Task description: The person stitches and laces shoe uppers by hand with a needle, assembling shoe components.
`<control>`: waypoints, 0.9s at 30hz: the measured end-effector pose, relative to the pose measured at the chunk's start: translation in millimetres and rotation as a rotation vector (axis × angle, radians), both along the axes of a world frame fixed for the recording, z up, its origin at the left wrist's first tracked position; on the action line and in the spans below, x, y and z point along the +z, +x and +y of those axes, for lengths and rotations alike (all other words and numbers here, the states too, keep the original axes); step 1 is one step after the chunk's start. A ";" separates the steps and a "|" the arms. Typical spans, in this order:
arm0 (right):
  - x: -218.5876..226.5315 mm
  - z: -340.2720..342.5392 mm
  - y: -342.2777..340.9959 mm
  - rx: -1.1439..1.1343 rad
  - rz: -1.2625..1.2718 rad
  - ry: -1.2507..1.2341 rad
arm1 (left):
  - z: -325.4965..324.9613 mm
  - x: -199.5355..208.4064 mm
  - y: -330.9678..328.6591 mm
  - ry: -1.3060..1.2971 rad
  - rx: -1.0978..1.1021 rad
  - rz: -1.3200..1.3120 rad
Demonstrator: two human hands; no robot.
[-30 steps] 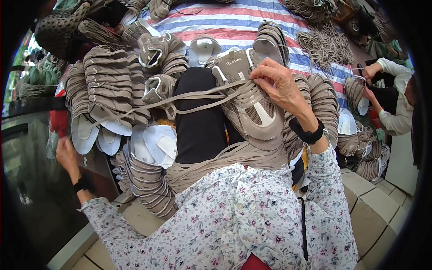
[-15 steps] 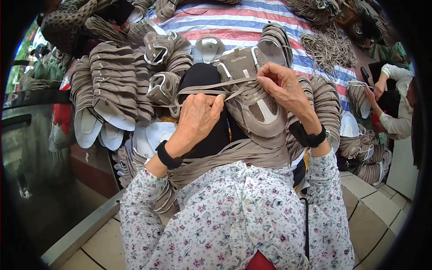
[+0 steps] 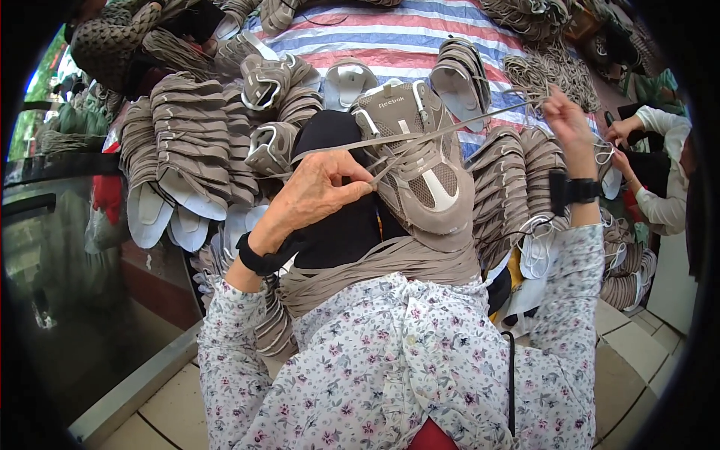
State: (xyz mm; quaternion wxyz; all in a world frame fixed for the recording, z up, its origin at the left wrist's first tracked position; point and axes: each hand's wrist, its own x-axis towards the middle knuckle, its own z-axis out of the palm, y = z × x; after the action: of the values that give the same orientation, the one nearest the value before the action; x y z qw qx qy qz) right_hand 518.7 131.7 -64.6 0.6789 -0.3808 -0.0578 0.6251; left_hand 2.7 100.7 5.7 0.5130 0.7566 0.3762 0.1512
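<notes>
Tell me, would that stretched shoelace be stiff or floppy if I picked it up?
Probably floppy: similar laces bunched nearby curve and droop. The shoelace likely looks straight only because it's taut toward the right hand. It's probably light, being so thin.

A taupe shoe upper (image 3: 433,196), mesh set off by pale trim, rests tongue-up beside a black-clad knee (image 3: 328,214), its rounded toe facing the worker (image 3: 405,345). A flat taupe lace (image 3: 409,160) crosses its throat, one strand drawn straight toward the worker's right, another reaching left over the knee.

striped sheet (image 3: 390,37) and tiled floor (image 3: 176,394)
</notes>
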 end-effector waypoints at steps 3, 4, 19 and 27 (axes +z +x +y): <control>4.9 -2.8 112.2 -0.119 -0.273 0.012 | 0.1 4.9 7.2 0.032 -0.001 0.041; 13.8 -11.1 151.2 -0.129 -0.285 0.008 | 0.9 1.1 12.0 0.029 -0.012 0.029; 53.9 -53.5 -214.7 0.493 -1.331 0.400 | 5.2 -17.7 30.5 0.560 0.241 0.019; 53.6 -48.7 -234.9 0.474 -1.694 0.682 | 5.1 -15.1 34.2 0.408 0.289 -0.037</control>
State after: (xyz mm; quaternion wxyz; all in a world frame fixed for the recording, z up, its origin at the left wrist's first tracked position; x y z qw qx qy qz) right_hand 283.8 83.0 -11.0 0.3410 -0.4674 -0.7878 0.2112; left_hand 36.9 105.8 -9.5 0.3293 0.7800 0.4328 0.3095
